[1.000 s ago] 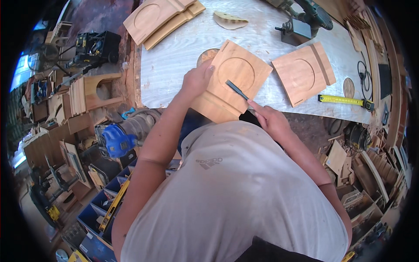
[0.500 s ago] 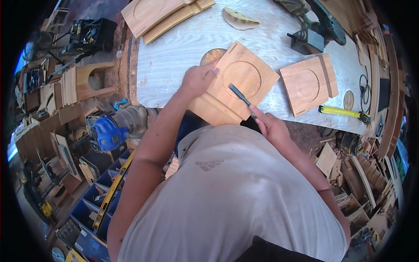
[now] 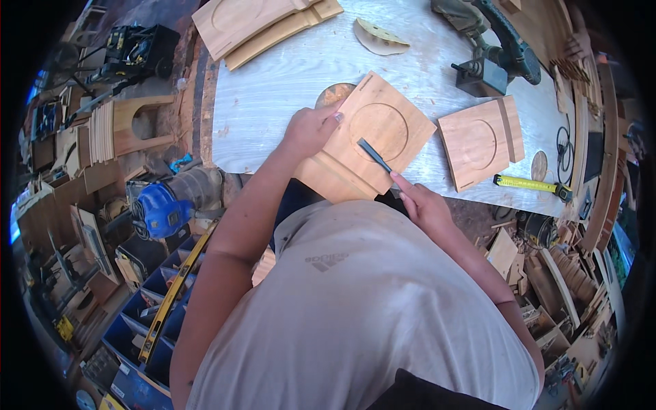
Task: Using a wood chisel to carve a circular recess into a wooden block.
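Note:
My left hand (image 3: 311, 130) grips the left edge of a light wooden board (image 3: 404, 128) with a round recess and a groove, held at the table's front edge against my body. My right hand (image 3: 421, 199) is closed on the handle of a flat chisel (image 3: 371, 152), index finger along it; the blade lies over the lower left of the round recess. A similar recessed board (image 3: 468, 147) rests to the right, and a yellow tape measure (image 3: 533, 185) lies below that board.
The grey table (image 3: 253, 92) also bears stacked boards (image 3: 239, 24), a pale disc (image 3: 379, 37) and a dark metal power tool (image 3: 482, 78). Around me are a blue vacuum machine (image 3: 164, 210), a blue compartment box with a yellow level (image 3: 174, 297) and piled wood offcuts (image 3: 560, 287).
The board and chisel have shifted slightly right in the view, along with my hands. The surroundings have also shifted as the camera moved. Both holds look the same.

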`<state>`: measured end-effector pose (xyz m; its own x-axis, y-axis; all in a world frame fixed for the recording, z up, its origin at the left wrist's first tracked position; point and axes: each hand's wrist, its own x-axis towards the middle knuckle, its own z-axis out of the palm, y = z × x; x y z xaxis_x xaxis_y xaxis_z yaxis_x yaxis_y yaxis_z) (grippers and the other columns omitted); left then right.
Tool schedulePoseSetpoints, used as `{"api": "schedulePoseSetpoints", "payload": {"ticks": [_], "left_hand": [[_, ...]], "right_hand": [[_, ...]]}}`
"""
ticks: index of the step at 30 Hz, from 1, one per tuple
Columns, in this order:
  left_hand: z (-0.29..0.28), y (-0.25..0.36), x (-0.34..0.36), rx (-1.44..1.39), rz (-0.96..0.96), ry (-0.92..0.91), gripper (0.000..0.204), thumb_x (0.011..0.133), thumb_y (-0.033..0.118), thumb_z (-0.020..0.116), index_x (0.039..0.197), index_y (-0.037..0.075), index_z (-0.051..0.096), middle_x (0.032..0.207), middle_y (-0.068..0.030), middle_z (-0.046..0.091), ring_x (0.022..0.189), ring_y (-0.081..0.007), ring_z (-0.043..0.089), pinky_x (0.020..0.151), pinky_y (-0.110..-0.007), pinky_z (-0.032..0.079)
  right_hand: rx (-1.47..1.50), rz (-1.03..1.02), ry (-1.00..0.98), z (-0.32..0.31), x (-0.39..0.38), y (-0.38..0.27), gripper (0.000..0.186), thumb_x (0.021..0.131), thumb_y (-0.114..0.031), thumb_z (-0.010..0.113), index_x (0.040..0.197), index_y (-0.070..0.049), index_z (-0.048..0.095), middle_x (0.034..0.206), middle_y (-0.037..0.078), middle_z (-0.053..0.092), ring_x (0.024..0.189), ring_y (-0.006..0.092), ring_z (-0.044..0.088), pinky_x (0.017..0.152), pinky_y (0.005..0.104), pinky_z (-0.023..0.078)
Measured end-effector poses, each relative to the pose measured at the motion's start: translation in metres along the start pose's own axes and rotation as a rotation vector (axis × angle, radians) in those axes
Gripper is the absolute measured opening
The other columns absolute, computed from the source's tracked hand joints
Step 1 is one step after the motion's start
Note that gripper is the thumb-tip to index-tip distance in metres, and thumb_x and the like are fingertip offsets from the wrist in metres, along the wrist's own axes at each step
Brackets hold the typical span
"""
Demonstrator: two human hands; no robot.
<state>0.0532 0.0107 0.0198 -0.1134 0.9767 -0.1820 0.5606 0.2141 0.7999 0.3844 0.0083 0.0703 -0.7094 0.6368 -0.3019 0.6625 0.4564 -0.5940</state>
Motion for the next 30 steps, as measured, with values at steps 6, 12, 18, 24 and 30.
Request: {"api": "schedulePoseSetpoints", "payload": {"ticks": [6,12,18,24,30], "left_hand": [[0.0,0.002,0.001,0.003,0.034,0.008,0.039,0.1,0.025,0.057,0.138,0.016,0.062,0.088,-0.0258,0.069,0.08,-0.0364,0.071,0.076,-0.038,0.053],[-0.003,0.006,-0.004,0.03,-0.01,-0.024,0.039,0.101,0.026,0.054,0.139,0.016,0.061,0.091,-0.0257,0.07,0.082,-0.0334,0.072,0.079,-0.037,0.053],[0.005,-0.005,-0.003,0.013,0.083,0.058,0.039,0.099,0.032,0.053,0.135,0.02,0.064,0.086,-0.0236,0.069,0.08,-0.0441,0.066,0.075,-0.049,0.052],[0.009,-0.012,0.009,0.133,0.111,0.058,0.039,0.1,0.035,0.05,0.132,0.018,0.066,0.089,-0.0251,0.069,0.084,-0.046,0.066,0.079,-0.053,0.051],[0.012,-0.033,0.002,0.176,0.14,0.108,0.038,0.1,0.039,0.051,0.111,0.009,0.071,0.087,-0.0261,0.068,0.082,-0.0465,0.066,0.073,-0.056,0.051]], "right_hand": [[0.039,0.057,0.052,0.015,0.01,-0.01,0.053,0.101,-0.023,0.057,0.151,-0.033,0.044,0.078,0.016,0.058,0.068,0.0378,0.062,0.066,0.0471,0.052],[0.092,0.095,0.039,0.011,0.002,-0.02,0.053,0.102,-0.023,0.056,0.152,-0.032,0.044,0.079,0.018,0.059,0.075,0.0378,0.063,0.07,0.0477,0.052],[0.151,-0.009,0.14,0.02,0.02,-0.018,0.049,0.103,-0.022,0.053,0.151,-0.029,0.046,0.08,0.019,0.061,0.074,0.0366,0.063,0.07,0.0475,0.051],[0.218,0.114,0.051,-0.009,0.005,-0.026,0.051,0.102,-0.02,0.054,0.151,-0.026,0.045,0.092,0.023,0.065,0.085,0.042,0.065,0.075,0.0491,0.051],[0.276,0.137,-0.138,-0.013,0.01,-0.029,0.056,0.105,-0.046,0.043,0.156,-0.024,0.035,0.105,0.026,0.067,0.1,0.0432,0.064,0.085,0.0482,0.049]]}}
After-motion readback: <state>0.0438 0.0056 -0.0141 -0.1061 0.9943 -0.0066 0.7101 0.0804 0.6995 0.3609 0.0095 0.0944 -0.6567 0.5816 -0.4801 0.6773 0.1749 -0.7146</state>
